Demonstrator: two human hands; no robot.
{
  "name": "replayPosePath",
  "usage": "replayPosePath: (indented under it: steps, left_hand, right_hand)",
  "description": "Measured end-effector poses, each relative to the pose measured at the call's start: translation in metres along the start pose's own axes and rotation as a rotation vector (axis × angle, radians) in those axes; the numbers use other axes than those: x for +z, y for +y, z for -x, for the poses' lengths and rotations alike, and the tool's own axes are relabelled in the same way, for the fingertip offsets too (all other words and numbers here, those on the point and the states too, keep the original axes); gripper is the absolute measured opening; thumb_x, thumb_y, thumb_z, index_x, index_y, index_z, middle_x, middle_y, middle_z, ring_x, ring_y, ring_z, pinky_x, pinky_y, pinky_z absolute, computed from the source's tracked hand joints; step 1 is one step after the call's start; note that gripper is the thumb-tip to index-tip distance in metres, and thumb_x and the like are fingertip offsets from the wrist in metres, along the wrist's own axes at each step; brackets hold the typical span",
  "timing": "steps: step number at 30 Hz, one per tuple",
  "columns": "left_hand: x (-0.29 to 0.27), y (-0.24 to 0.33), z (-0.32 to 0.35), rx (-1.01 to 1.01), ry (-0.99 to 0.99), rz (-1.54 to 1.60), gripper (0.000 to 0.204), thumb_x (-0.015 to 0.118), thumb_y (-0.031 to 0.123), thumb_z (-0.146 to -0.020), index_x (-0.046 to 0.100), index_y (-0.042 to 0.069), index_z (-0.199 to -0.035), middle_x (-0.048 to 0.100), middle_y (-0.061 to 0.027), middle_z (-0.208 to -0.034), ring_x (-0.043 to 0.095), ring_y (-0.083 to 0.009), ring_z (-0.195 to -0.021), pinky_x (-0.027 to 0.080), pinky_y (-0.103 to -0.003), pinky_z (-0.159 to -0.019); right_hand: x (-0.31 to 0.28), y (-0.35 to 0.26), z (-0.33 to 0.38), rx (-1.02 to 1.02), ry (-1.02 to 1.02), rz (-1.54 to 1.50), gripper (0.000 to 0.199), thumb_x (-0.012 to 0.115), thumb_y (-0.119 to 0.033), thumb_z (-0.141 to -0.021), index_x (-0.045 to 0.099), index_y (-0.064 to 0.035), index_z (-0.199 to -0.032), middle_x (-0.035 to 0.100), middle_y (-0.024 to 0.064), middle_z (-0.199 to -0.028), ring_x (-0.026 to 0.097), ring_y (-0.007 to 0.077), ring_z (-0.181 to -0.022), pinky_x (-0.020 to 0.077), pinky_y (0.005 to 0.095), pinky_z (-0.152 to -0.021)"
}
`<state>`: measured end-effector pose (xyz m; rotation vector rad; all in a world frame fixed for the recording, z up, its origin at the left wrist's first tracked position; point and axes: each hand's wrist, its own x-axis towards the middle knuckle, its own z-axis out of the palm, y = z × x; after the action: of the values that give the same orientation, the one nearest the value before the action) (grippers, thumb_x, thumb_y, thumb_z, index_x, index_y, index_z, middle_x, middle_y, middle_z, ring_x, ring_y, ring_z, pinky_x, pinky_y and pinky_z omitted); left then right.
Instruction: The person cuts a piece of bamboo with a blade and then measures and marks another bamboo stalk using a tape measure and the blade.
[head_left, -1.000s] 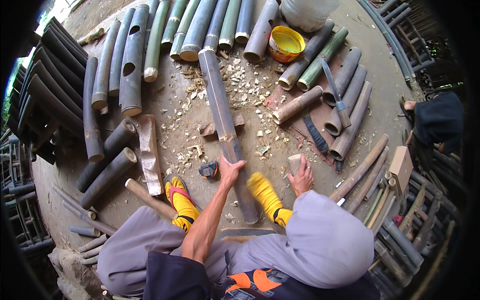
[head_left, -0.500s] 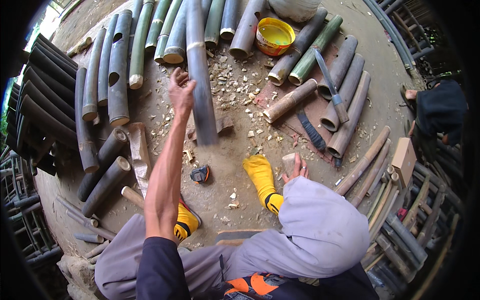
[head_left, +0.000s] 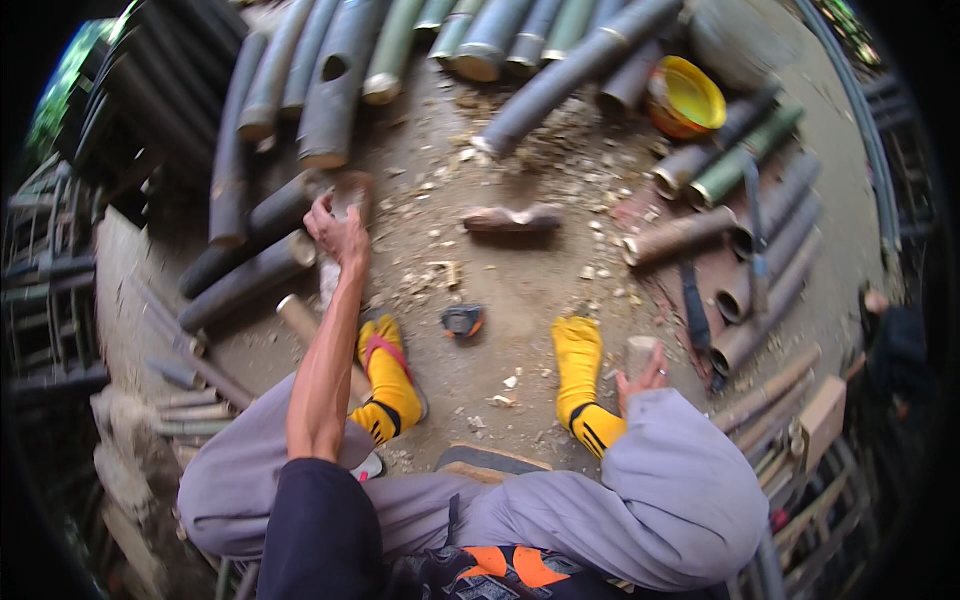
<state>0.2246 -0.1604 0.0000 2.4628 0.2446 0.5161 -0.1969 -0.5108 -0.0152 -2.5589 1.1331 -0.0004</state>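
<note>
Where the fisheye bends: rim of the frame is dark and smeared, so the racks at far left and right are hard to make out.
Hidden: the seat under the person is mostly covered by grey trousers; only a board edge [head_left: 487,458] shows at lower centre.
Left hand [head_left: 337,230]: stretched out to the upper left, fingers curled on a short wood slab [head_left: 350,190] standing on end beside the dark bamboo poles [head_left: 262,270]; how tight the grip is I cannot tell.
Right hand [head_left: 645,372]: at the right knee, closed round a pale wooden block [head_left: 637,352].
Hands: well apart.
Between the feet: a small dark and orange tool [head_left: 463,320] lies on the chip-strewn ground.
Upper right: a yellow bowl [head_left: 686,98] among more poles.
</note>
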Motion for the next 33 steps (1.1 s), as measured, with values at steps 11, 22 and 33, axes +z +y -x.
replayPosePath:
  steps: [11, 22, 33]
  left_hand:
    - [-0.071, -0.114, -0.069, -0.572, 0.252, -0.238, 0.049, 0.072, 0.020, -0.068, 0.053, 0.005, -0.110, 0.050, -0.0211, -0.111, 0.045, -0.0353, -0.111, 0.036, -0.043, -0.098]
    - [-0.041, -0.002, -0.039, 0.364, -0.068, 0.254, 0.023, 0.061, -0.001, -0.072, 0.061, 0.003, -0.095, 0.059, -0.0123, -0.086, 0.058, -0.0279, -0.082, 0.048, -0.038, -0.076]
    - [0.104, 0.097, -0.102, -0.750, -0.460, 0.915, 0.097, 0.079, 0.024, -0.074, 0.017, -0.002, -0.144, 0.042, -0.0215, -0.133, 0.050, -0.0353, -0.116, 0.050, -0.045, -0.087]
  right_hand:
    - [0.006, -0.008, 0.005, 0.014, -0.001, 0.059, 0.100, 0.079, -0.012, -0.062, 0.024, -0.0136, -0.145, 0.044, 0.0219, -0.128, 0.046, 0.0412, -0.117, 0.0401, 0.0474, -0.099]
    - [0.012, -0.004, 0.001, 0.006, 0.087, 0.090, 0.100, 0.078, -0.012, -0.062, 0.024, -0.0137, -0.145, 0.044, 0.0220, -0.128, 0.045, 0.0415, -0.118, 0.0394, 0.0469, -0.100]
    - [0.004, -0.020, 0.005, 0.020, 0.087, 0.149, 0.099, 0.079, -0.010, -0.057, 0.031, -0.0146, -0.142, 0.046, 0.0170, -0.129, 0.049, 0.0378, -0.116, 0.0431, 0.0465, -0.096]
